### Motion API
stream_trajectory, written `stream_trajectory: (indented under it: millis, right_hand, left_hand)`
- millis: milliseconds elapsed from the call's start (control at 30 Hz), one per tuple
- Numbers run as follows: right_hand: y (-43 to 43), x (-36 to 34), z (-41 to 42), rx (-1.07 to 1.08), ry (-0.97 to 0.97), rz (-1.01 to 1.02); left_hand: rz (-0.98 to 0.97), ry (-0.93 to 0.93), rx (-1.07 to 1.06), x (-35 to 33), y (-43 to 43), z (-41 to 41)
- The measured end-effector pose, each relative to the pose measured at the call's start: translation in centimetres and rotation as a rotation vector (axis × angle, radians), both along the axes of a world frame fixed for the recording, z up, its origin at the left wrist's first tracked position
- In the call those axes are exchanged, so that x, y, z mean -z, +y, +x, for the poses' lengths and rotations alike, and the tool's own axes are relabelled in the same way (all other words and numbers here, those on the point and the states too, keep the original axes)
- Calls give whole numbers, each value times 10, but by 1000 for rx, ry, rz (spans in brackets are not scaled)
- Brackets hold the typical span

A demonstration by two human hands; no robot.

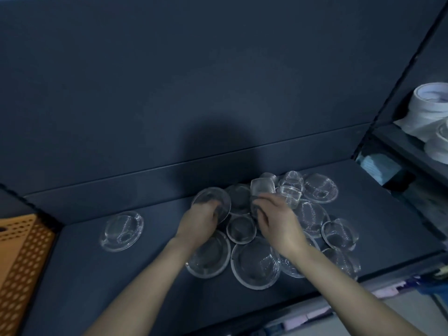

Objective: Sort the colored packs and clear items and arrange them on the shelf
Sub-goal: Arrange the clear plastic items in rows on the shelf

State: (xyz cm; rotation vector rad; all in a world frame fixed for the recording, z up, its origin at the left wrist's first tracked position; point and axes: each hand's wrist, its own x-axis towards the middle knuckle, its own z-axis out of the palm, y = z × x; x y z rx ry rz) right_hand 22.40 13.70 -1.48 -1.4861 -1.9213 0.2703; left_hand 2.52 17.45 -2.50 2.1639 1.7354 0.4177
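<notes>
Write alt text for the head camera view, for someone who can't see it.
Two bare hands reach into a pile of clear dishes on a dark shelf: the left hand grips a tilted clear disc, the right hand holds a small clear container. One clear dish lies apart at left.

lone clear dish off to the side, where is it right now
Head view, left side: the lone dish lies on the shelf, apart from the pile, between the left hand and the orange panel.
</notes>
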Motion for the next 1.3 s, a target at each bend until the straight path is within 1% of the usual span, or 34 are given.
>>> stream_trajectory:
  millis: [100, 167, 267, 367, 467, 533, 600, 667, 733, 767, 867, 933, 1067, 1133, 1200, 1300]
  right_hand:
    - [-3, 4, -18, -35, -11, -37]
    - [-4, 6, -26, -29, 4, -82]
    - [-7, 5, -35, -31, -15, -129]
    - [-11, 4, -40, -63, -49, -162]
    - [-15, 5, -47, -109, -103, -210]
    - [-18, 7, -55, -159, -145, -227]
    - [-21, 10, -65, -213, -189, -247]
    - [-23, 13, -77, -251, -241, -295]
    - [-24, 18, -90, -287, -273, -363]
    - [-24, 20, -95, -304, -283, -392]
    - [-24, 26, -108, -339, -321, -418]
    - [-22, 28, -113, -340, -324, -424]
    - [-17, 28, -121, -309, -289, -426]
    - [-14, 27, -125, -305, -268, -419]
    - [-11, 25, -126, -295, -245, -410]
    - [-9, 22, -126, -274, -228, -395]
  left_hand:
    - [-44, -13, 30, 0, -2, -7]
    - [-88, 58, 82, 2, -2, -9]
    - [-160, 131, 64, 8, 0, -13]
    - [-101, 188, 39, 7, 1, -16]
    - [13, 48, -9, 4, 0, -22]
    - [103, -125, -78, 1, 0, -32]
    - [131, -306, -197, -1, -1, -47]
    - [50, -522, -335, 2, -3, -65]
    - [-83, -721, -448, 8, -7, -85]
    - [-119, -755, -483, 11, -9, -96]
    - [-163, -761, -533, 16, -17, -120]
    - [-150, -725, -543, 18, -21, -131]
    - [-31, -472, -465, 20, -27, -146]
    - [60, -333, -351, 20, -28, -148]
    - [116, -149, -186, 22, -26, -148]
    - [42, 151, 15, 30, -20, -140]
